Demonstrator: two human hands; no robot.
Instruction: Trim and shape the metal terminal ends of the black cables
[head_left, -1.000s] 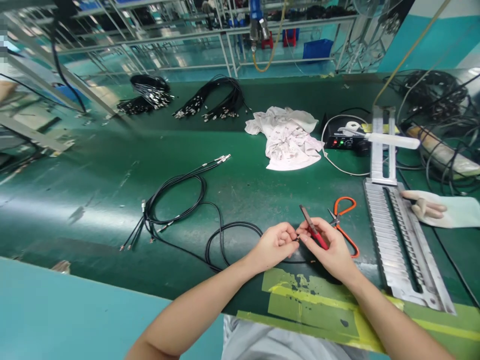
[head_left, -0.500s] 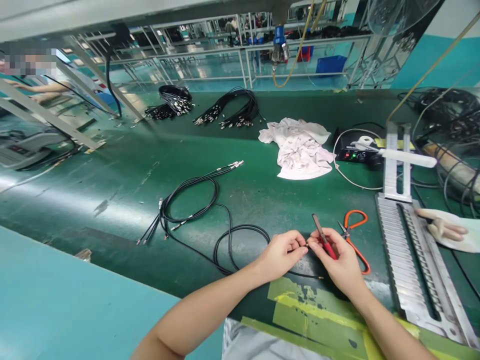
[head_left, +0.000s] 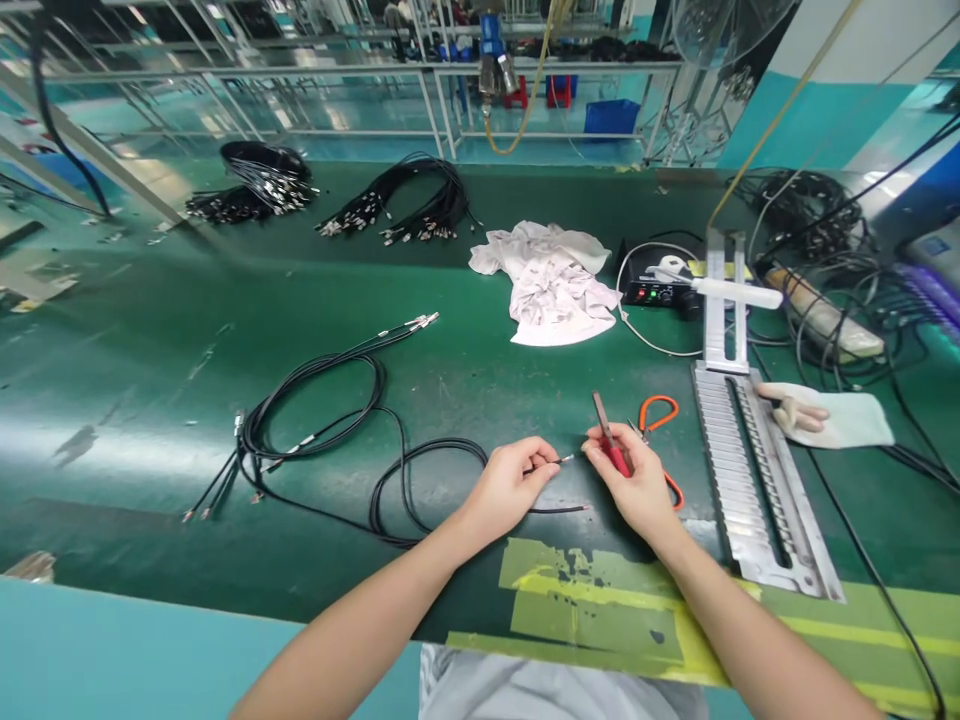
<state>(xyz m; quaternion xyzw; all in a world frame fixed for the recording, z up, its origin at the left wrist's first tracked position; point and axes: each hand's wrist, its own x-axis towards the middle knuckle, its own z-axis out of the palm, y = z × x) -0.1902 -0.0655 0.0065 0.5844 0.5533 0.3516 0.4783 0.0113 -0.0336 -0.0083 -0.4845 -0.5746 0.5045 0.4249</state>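
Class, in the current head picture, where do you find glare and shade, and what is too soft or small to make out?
In the head view, glare whitens the left of the green tabletop and a darker band crosses its rear; same view, the background racks look soft, and the cable tip by the left hand is too small.

Both arms are bare. The left arm (head_left: pixel 375 622) slants up from the lower edge, left of centre; the right arm (head_left: pixel 761 615) from the lower right. Below centre, the left hand (head_left: pixel 514 478) pinches thumb to fingers; near but apart, the right hand (head_left: pixel 636 485) curls its fingers.
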